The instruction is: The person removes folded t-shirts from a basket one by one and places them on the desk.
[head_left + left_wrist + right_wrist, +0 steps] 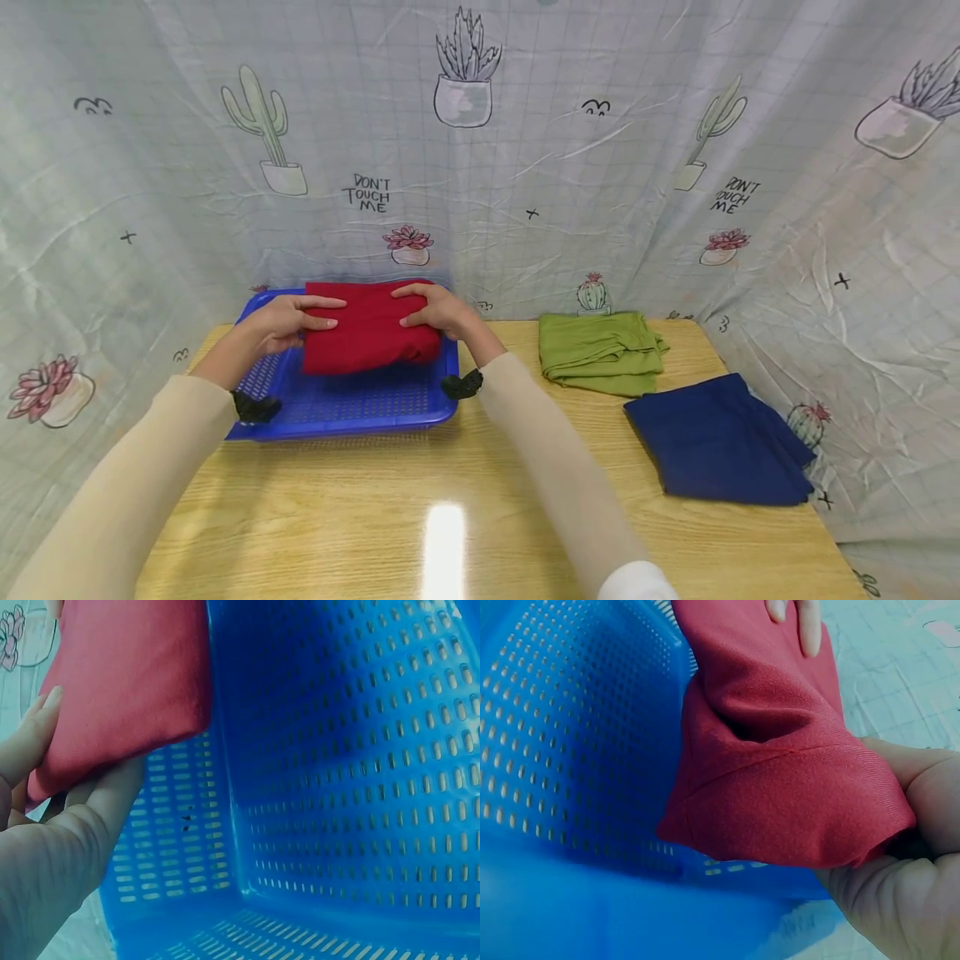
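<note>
A folded red cloth (367,329) is held between both hands over the blue plastic basket (337,431). My left hand (281,321) grips its left end, with fingers on top and part of the hand beneath, as the left wrist view shows. At the opposite end my right hand (441,312) grips the cloth, its underside partly hidden by the fabric. In the right wrist view the cloth's near end (780,802) shows a soft fold and a seam. Perforated walls and floor of the basket (345,772) appear below and beside the cloth in the left wrist view.
A folded green cloth (600,354) lies at the back right of the wooden table (360,517). In front of it, farther right, is a folded navy cloth (720,446). A printed curtain (510,150) hangs behind the table and along both sides.
</note>
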A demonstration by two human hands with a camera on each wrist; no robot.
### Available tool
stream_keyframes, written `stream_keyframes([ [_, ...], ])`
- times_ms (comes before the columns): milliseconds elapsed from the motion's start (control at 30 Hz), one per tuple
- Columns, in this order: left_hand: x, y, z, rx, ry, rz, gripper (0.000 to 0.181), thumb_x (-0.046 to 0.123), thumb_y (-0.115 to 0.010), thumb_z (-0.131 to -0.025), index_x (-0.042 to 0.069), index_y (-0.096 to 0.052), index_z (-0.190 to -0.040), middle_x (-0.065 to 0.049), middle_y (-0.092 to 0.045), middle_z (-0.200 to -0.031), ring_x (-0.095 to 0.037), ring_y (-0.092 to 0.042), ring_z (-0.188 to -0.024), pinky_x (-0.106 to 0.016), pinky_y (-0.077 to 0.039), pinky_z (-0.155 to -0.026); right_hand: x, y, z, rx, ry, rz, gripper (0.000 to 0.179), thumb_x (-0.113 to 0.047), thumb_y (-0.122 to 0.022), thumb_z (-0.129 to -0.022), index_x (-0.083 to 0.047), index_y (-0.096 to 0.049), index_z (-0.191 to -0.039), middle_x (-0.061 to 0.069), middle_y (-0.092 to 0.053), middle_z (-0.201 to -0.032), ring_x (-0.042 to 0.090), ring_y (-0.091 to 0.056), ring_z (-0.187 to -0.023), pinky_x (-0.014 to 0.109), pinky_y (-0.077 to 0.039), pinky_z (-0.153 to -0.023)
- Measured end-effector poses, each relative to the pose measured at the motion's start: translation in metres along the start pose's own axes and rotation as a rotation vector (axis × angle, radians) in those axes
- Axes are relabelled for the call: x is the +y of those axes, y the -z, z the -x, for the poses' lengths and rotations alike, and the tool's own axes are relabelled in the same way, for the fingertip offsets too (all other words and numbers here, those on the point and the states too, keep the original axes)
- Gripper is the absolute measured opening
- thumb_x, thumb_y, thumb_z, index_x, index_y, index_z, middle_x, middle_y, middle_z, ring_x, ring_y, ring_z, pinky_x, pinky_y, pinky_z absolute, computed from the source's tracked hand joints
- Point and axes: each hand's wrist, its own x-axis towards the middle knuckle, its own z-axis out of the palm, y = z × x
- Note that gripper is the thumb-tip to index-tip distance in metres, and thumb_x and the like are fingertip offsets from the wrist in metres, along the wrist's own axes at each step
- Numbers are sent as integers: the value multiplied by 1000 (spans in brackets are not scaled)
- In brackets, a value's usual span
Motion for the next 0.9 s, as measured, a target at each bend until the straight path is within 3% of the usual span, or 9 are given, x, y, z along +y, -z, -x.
stream_keyframes([
  [300, 5, -11, 9, -3, -19, -9, 54, 4, -71, -95, 22, -61, -144, -9, -50, -135, -16, -72, -93, -40, -61, -82, -6, 9, 12, -5, 59, 58, 55, 6, -70, -91, -9, -60, -142, 11, -43, -150, 23, -53, -113, 27, -53, -82],
  [600, 11, -29, 15, -14, -55, 23, 50, 4, -71, -95, 24, -65, -140, -4, -53, -131, -14, -70, -95, -36, -60, -82, -9, 25, 30, 12, 111, 124, 52, 3, -71, -91, -11, -61, -141, 10, -45, -150, 25, -50, -125, 31, -53, -89],
  [900, 18, -47, 21, -3, -83, 6, 61, 6, -73, -94, 16, -53, -150, -6, -51, -136, -13, -70, -93, -34, -60, -81, -9, 40, 45, 23, 174, 176, 51, 0, -72, -92, -12, -62, -140, 9, -48, -147, 24, -46, -132, 33, -47, -101],
])
